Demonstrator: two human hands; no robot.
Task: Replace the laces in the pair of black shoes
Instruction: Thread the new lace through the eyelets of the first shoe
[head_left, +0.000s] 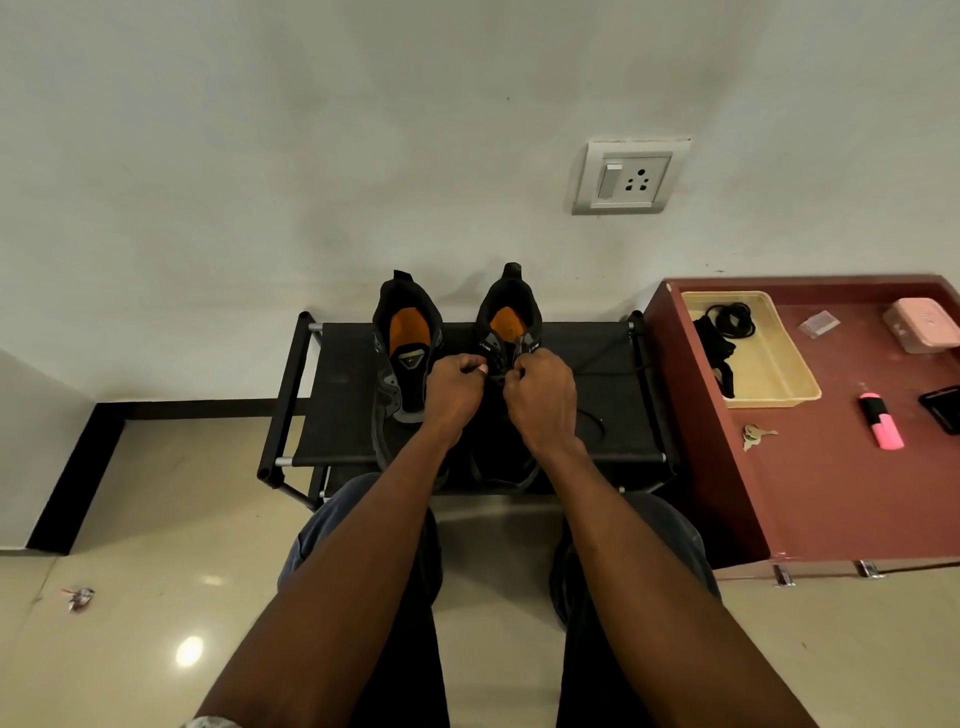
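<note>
Both hands, left (453, 387) and right (540, 395), pinch a lace (613, 370) at the right shoe (506, 332) on the rack (343, 395); best to pull each crossing snug and even before threading on.

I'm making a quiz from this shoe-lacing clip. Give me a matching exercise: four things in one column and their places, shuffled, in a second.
Things:
1. spare black laces
2. pink highlighter
3. keys
4. pair of black shoes

Places:
A. on the black fabric rack against the wall
B. inside the yellow tray
C. on the red cabinet top, just in front of the tray
D. on the red cabinet top, right of the tray

Pairs: 1-B, 2-D, 3-C, 4-A
</note>
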